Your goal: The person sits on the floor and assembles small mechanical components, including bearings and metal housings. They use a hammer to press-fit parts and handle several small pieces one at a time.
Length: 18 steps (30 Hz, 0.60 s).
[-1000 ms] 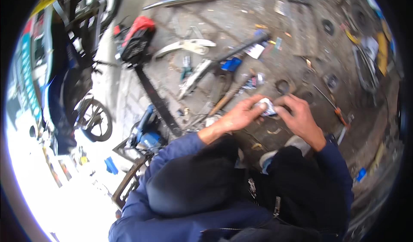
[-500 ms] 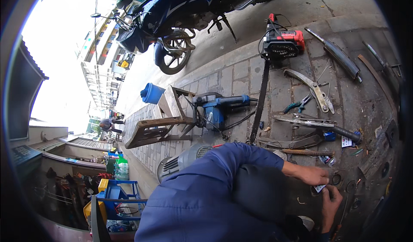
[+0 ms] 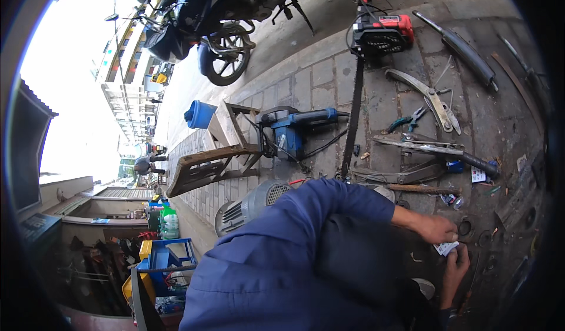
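Note:
Low over the dark paving, my left hand (image 3: 435,229) and my right hand (image 3: 457,264) come together at a small white printed packet (image 3: 447,247). My left fingers curl over its upper edge, and my right fingers pinch it from below. The packet's contents cannot be seen. A dark ring (image 3: 465,227) lies on the ground beside my left hand. My left arm, in a blue sleeve (image 3: 347,204), reaches around my dark-clad knee (image 3: 359,251); the right forearm rises from the lower edge.
Around the hands lie a wooden-handled tool (image 3: 424,188), pliers (image 3: 406,120), a metal lever (image 3: 435,104) and a silencer pipe (image 3: 468,57). Farther off are a red-black chainsaw (image 3: 382,34), a blue power tool (image 3: 288,132), a wooden stool (image 3: 229,134), a grey motor (image 3: 250,204) and a motorbike (image 3: 226,54).
My view has shifted slightly, so the motorbike and tools sit higher and farther left. The packet has turned and shows more of its face between my hands.

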Available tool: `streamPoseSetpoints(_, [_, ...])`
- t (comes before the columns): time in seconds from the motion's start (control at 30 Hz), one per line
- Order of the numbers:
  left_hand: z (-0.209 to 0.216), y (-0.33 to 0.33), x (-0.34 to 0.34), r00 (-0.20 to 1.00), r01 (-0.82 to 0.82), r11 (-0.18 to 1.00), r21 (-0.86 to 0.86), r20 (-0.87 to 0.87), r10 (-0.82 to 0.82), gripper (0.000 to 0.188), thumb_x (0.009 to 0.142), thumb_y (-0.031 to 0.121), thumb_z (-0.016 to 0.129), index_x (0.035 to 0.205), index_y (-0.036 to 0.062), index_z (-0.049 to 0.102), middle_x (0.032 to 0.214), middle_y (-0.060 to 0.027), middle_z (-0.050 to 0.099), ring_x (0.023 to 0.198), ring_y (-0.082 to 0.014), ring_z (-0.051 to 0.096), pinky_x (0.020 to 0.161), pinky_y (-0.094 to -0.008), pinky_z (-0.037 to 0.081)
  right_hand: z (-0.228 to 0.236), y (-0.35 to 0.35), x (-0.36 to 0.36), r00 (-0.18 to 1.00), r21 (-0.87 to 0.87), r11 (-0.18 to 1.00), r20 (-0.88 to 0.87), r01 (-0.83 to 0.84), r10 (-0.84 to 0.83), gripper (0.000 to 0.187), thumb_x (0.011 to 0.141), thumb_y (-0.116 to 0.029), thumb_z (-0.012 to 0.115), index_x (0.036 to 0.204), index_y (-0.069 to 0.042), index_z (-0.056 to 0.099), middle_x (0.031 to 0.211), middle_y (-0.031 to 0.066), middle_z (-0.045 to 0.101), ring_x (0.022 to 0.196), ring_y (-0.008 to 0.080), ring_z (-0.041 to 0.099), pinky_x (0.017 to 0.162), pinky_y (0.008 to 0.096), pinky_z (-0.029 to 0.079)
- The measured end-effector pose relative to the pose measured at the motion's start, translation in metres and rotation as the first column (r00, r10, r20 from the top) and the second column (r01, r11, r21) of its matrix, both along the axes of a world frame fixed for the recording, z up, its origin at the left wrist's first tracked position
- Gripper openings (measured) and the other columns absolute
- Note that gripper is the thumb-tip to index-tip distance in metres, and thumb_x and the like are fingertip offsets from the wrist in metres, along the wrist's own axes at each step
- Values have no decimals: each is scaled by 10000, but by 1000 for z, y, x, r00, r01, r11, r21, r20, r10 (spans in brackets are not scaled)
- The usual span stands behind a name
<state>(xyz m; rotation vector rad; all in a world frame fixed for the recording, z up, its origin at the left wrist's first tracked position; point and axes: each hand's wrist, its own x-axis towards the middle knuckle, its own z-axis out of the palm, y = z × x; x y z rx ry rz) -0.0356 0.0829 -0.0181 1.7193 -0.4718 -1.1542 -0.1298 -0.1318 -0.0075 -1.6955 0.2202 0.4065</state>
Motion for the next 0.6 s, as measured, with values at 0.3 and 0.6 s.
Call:
streamPoseSetpoints(0.3, [0, 16, 11, 832, -163, 986, 44, -532, 161, 554, 1194, 503, 441, 1182, 14, 700, 912, -38, 744, 723, -114, 680, 618, -279, 534, 24, 24, -2, 952, 301, 916, -234, 264, -197, 399, 1049, -41, 612, 1441, -6, 539, 1047, 90, 725, 789, 99, 662, 712, 279, 547])
streamPoseSetpoints(0.6, [8, 23, 15, 781, -278, 961, 7, -581, 230, 433, 1126, 413, 648, 1326, 37, 571, 1105, -52, 679, 952, -137, 681, 719, -308, 580, 15, 36, 0, 896, 408, 812, -331, 418, -295, 216, 1098, -77, 609, 1265, 55, 646, 989, 94, 717, 749, 126, 689, 666, 291, 583])
